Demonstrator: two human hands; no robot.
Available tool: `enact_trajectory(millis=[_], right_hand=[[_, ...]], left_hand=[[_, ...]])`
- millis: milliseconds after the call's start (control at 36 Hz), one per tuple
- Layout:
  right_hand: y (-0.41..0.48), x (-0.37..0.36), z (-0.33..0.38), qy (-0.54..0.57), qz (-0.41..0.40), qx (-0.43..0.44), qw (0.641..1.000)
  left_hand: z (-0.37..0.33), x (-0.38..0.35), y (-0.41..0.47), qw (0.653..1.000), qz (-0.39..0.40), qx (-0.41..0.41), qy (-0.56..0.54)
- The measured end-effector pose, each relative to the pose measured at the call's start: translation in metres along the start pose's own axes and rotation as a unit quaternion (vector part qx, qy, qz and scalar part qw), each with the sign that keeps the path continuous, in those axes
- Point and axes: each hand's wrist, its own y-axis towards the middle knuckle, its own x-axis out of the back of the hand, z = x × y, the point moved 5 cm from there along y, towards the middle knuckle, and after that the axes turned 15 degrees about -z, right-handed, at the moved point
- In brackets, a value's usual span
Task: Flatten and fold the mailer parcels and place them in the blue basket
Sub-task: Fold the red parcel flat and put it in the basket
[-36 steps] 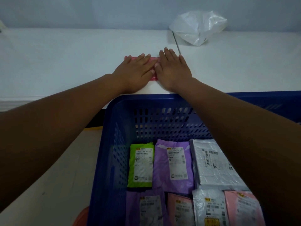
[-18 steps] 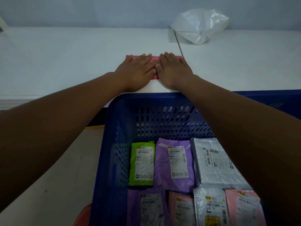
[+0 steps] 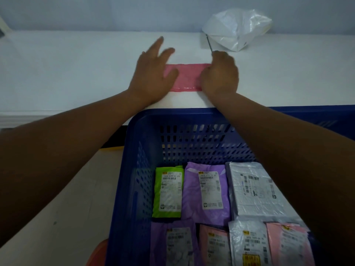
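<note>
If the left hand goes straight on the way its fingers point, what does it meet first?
The left hand points away over bare white table. Nothing seems to lie in its line before the back wall, though depth is unclear.

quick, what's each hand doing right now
Left hand: open, fingers spread, on the pink mailer.
Right hand: curled over the mailer's right end; grip unclear.

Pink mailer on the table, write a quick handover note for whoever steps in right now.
Left hand: open, fingers spread, over the pink mailer's left end.
Right hand: curled on its right end; grip unclear.
Pink mailer: a flat strip on the white table, beyond the blue basket.
Done: seven labelled mailers visible in the basket, including the green mailer.
Left: finish folding the pink one and put it in the basket.
</note>
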Motion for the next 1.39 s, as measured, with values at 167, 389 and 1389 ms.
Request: enact_trajectory(millis=[167, 389, 1389], right_hand=[[0.005, 0.005, -0.028, -0.099, -0.008, -0.135, 0.986], [0.001, -0.001, -0.025, -0.116, 0.049, -0.131, 0.983], [0.002, 0.008, -0.031, 0.2, 0.046, -0.275, 0.939]], left_hand=[[0.028, 0.014, -0.003, 0.971, -0.136, 0.15, 0.13], [0.052, 0.004, 0.0, 0.933, -0.048, 0.293, 0.205], [0.056, 0.036, -0.005, 0.834, -0.044, 0.42, -0.356]])
